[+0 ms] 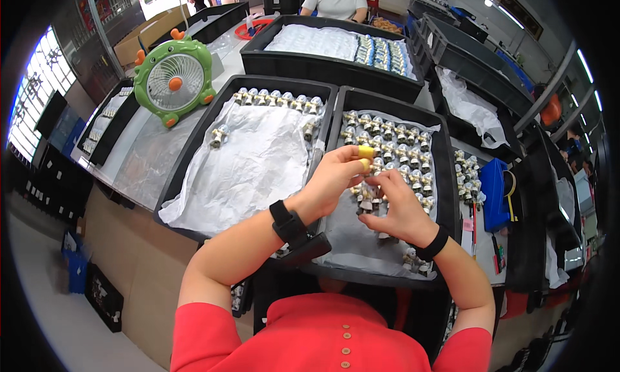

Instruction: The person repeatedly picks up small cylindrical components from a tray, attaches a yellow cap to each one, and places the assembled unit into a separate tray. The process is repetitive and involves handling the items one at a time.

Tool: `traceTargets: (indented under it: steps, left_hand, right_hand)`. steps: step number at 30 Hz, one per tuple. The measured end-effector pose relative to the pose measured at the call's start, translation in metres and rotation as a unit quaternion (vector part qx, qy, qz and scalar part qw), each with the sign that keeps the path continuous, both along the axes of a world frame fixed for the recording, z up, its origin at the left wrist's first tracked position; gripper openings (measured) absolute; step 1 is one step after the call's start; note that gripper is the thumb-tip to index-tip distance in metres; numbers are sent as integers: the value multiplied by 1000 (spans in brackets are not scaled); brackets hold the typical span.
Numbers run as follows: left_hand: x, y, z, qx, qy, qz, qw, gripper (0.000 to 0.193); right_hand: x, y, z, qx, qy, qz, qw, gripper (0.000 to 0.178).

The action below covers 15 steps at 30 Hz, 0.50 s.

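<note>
Over the right-hand black tray (450, 178), both my hands are close together among small painted figurines. My right hand (405, 210) has its thumb and fingers curled round one figurine (367, 201), white on top and dark at the base. Just above and to the left of it, my left hand (336, 173) has its fingers pinched together, with yellow covers (366, 152) on fingertips. Whatever lies between the left fingertips is too small to make out. Rows of similar figurines (402, 134) stand on white paper in this tray, beyond and beside my hands.
A paper-lined black tray (169, 190) adjoins on the left, with figurines (278, 99) along its far edge. A green animal-shaped fan (174, 84) stands beyond it. Further off is another tray (323, 65) of figurines, with a seated person (334, 2) behind. A blue bin (493, 194) stands right.
</note>
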<state>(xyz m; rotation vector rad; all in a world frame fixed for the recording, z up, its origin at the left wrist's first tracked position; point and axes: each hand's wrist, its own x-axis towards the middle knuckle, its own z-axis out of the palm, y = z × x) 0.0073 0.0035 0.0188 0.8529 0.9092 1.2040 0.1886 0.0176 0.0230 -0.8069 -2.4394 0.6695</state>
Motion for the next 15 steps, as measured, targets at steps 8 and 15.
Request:
traceTargets:
  steps: [8, 15]
  left_hand:
    - [1, 0, -1, -65, -71, -120, 988, 29]
    - [-2, 2, -3, -25, -119, -156, 980, 37]
  right_hand:
    - [2, 4, 6, 79, 109, -35, 990, 60]
    - [1, 8, 9, 83, 114, -34, 989, 64]
